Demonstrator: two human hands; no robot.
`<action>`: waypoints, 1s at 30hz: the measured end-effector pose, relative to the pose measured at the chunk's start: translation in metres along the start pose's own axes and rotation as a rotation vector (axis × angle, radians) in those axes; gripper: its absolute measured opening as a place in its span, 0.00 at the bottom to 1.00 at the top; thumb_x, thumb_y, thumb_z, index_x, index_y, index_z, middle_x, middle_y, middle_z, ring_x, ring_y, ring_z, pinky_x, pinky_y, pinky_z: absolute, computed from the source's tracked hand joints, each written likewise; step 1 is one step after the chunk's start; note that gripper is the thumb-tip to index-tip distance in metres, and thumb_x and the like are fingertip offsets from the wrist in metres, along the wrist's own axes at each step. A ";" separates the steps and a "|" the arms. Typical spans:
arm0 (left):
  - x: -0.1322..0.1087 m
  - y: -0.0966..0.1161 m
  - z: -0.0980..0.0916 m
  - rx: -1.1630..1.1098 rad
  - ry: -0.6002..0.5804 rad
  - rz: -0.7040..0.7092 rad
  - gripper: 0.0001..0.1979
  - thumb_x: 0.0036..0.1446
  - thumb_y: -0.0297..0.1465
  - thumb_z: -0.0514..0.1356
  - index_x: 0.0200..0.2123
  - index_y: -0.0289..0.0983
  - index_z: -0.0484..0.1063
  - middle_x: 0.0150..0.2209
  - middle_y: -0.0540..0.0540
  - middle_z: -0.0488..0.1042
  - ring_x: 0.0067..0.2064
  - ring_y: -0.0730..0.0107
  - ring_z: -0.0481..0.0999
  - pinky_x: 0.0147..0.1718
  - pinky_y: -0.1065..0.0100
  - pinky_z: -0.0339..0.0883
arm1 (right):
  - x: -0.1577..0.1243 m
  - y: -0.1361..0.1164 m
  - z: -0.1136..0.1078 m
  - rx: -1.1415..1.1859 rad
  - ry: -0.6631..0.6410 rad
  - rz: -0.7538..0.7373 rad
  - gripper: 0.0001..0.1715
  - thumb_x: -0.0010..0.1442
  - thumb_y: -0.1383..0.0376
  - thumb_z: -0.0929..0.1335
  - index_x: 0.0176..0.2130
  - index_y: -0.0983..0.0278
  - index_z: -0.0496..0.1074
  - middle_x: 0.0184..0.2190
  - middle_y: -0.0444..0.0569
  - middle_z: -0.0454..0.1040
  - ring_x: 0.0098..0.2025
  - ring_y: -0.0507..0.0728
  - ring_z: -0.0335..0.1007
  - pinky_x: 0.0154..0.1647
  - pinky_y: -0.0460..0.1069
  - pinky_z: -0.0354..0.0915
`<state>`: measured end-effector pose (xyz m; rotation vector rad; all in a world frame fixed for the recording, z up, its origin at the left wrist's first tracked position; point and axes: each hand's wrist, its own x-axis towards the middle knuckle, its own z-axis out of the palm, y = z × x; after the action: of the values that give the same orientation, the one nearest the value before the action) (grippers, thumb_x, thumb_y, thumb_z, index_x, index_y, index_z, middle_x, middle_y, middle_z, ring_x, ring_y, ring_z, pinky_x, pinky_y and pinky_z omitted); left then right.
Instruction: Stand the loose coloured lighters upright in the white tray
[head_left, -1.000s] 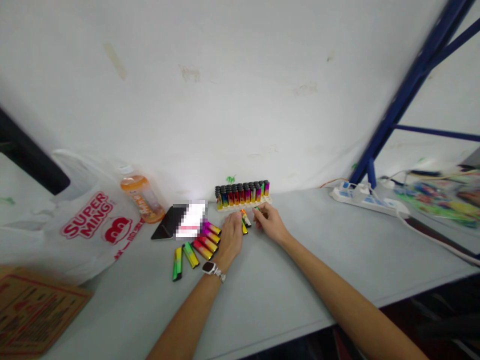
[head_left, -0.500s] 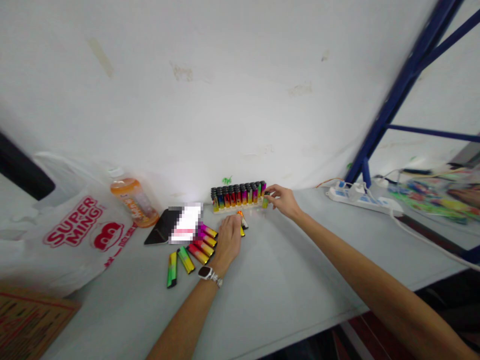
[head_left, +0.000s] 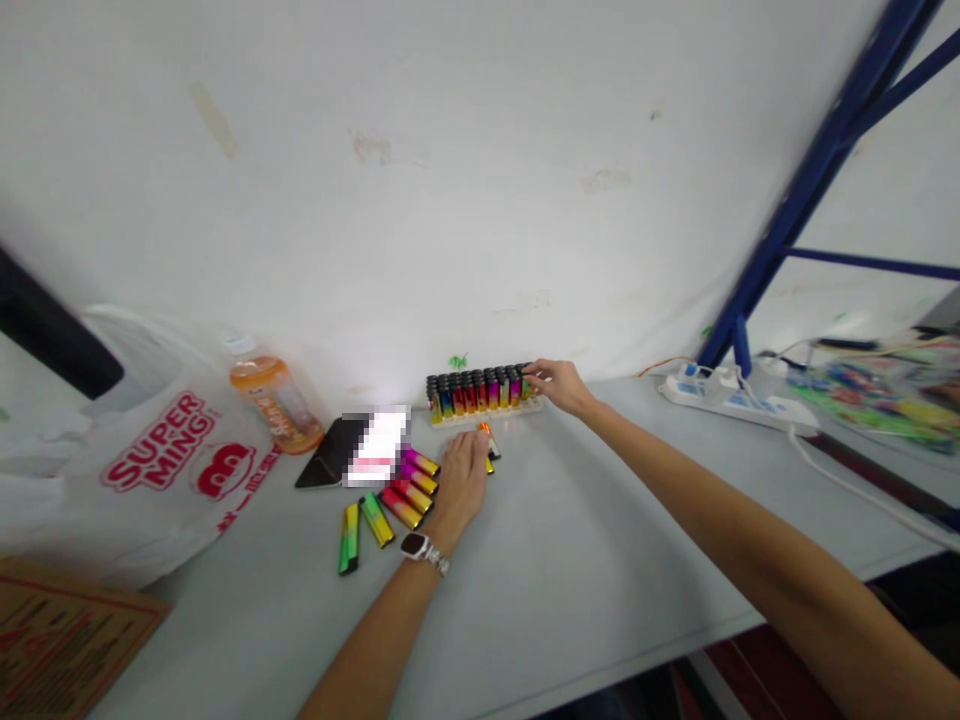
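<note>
Upright lighters with black tops (head_left: pixel 480 392) stand in tight rows in a pale tray (head_left: pixel 495 412) against the wall. At the right end of these rows, my right hand (head_left: pixel 556 384) pinches a yellow-green lighter (head_left: pixel 527 387), mostly covered by the fingers. My left hand (head_left: pixel 461 476) lies low on the table with its fingers close together, over or beside loose lighters. An orange-ended lighter (head_left: pixel 490 440) shows past its fingertips. On its left lie several red, purple and yellow lighters (head_left: pixel 405 502), a green-yellow lighter (head_left: pixel 376 520) and another green lighter (head_left: pixel 349 540).
A dark phone or tablet (head_left: pixel 330 452), partly blurred out, lies left of the lighters. Behind it are an orange drink bottle (head_left: pixel 277 400) and a white plastic bag (head_left: pixel 150 510). A cardboard box (head_left: pixel 67 640) sits front left. To the right are a power strip (head_left: pixel 735 400) and a blue metal frame (head_left: pixel 787 200).
My right hand has moved slightly left and up, bringing its lighter from beside the tray's right end in against the rows. My left hand has stayed nearly in place.
</note>
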<state>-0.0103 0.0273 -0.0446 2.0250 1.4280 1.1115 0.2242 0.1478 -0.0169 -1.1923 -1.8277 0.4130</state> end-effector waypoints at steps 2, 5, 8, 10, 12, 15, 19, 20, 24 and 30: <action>0.000 -0.001 0.000 0.005 0.001 -0.003 0.23 0.68 0.42 0.39 0.38 0.39 0.69 0.39 0.44 0.72 0.46 0.62 0.69 0.52 0.57 0.61 | 0.003 -0.001 -0.001 -0.011 -0.017 -0.013 0.11 0.57 0.66 0.69 0.39 0.65 0.78 0.34 0.49 0.80 0.31 0.55 0.77 0.39 0.52 0.74; 0.000 -0.002 0.000 0.009 0.005 -0.001 0.23 0.68 0.42 0.39 0.38 0.39 0.69 0.40 0.44 0.72 0.46 0.63 0.69 0.52 0.58 0.61 | 0.006 -0.002 -0.003 -0.016 -0.049 -0.023 0.11 0.57 0.65 0.69 0.40 0.66 0.79 0.31 0.49 0.80 0.30 0.55 0.77 0.38 0.51 0.74; 0.000 -0.002 0.000 0.011 0.010 0.011 0.23 0.68 0.42 0.39 0.38 0.39 0.69 0.40 0.44 0.72 0.47 0.63 0.69 0.52 0.58 0.61 | 0.009 -0.001 -0.005 0.004 -0.069 -0.018 0.12 0.57 0.64 0.69 0.40 0.66 0.79 0.29 0.48 0.79 0.29 0.55 0.76 0.36 0.50 0.74; 0.000 -0.002 0.000 0.016 0.013 0.015 0.23 0.68 0.42 0.38 0.38 0.38 0.69 0.40 0.43 0.72 0.47 0.63 0.69 0.52 0.58 0.61 | 0.010 0.000 -0.007 0.029 -0.080 -0.018 0.13 0.57 0.63 0.69 0.39 0.66 0.79 0.29 0.48 0.79 0.29 0.55 0.76 0.34 0.50 0.75; 0.000 -0.001 0.000 0.024 0.015 0.017 0.23 0.68 0.42 0.38 0.38 0.38 0.69 0.40 0.43 0.72 0.47 0.62 0.70 0.52 0.58 0.61 | 0.011 0.000 -0.009 0.050 -0.091 -0.012 0.13 0.56 0.61 0.69 0.40 0.66 0.79 0.30 0.48 0.79 0.29 0.55 0.76 0.31 0.49 0.75; 0.000 0.000 -0.001 0.030 0.016 0.014 0.24 0.68 0.42 0.38 0.38 0.38 0.69 0.39 0.43 0.73 0.46 0.63 0.70 0.51 0.58 0.62 | 0.012 0.001 -0.010 0.073 -0.098 0.008 0.14 0.55 0.61 0.70 0.39 0.65 0.79 0.30 0.48 0.79 0.30 0.55 0.75 0.26 0.48 0.74; 0.000 0.000 -0.001 0.039 0.010 0.008 0.24 0.68 0.42 0.38 0.38 0.38 0.70 0.39 0.43 0.73 0.45 0.63 0.70 0.50 0.59 0.62 | 0.013 0.001 -0.012 0.099 -0.130 0.020 0.14 0.54 0.62 0.70 0.39 0.66 0.80 0.30 0.48 0.78 0.29 0.55 0.74 0.22 0.46 0.73; 0.000 0.000 -0.001 0.040 0.011 0.007 0.24 0.68 0.42 0.38 0.38 0.38 0.70 0.39 0.43 0.73 0.45 0.63 0.70 0.51 0.58 0.62 | 0.014 0.001 -0.013 0.097 -0.147 0.017 0.14 0.55 0.62 0.70 0.39 0.66 0.80 0.29 0.48 0.78 0.29 0.54 0.74 0.22 0.46 0.73; -0.001 -0.002 0.000 0.032 0.013 0.004 0.24 0.68 0.42 0.38 0.39 0.38 0.70 0.40 0.43 0.73 0.46 0.62 0.70 0.52 0.58 0.62 | 0.016 -0.002 -0.015 -0.014 -0.207 -0.007 0.14 0.57 0.63 0.68 0.40 0.67 0.80 0.32 0.50 0.77 0.30 0.54 0.73 0.25 0.47 0.72; -0.001 -0.001 0.000 0.020 0.023 0.010 0.23 0.68 0.42 0.39 0.39 0.38 0.70 0.40 0.43 0.73 0.47 0.62 0.70 0.52 0.57 0.61 | -0.008 -0.026 -0.007 -0.611 -0.086 0.004 0.20 0.66 0.59 0.62 0.53 0.57 0.75 0.45 0.53 0.71 0.39 0.57 0.72 0.41 0.50 0.67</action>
<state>-0.0109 0.0273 -0.0457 2.0418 1.4474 1.1328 0.2166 0.1272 0.0001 -1.5987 -2.1006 -0.1132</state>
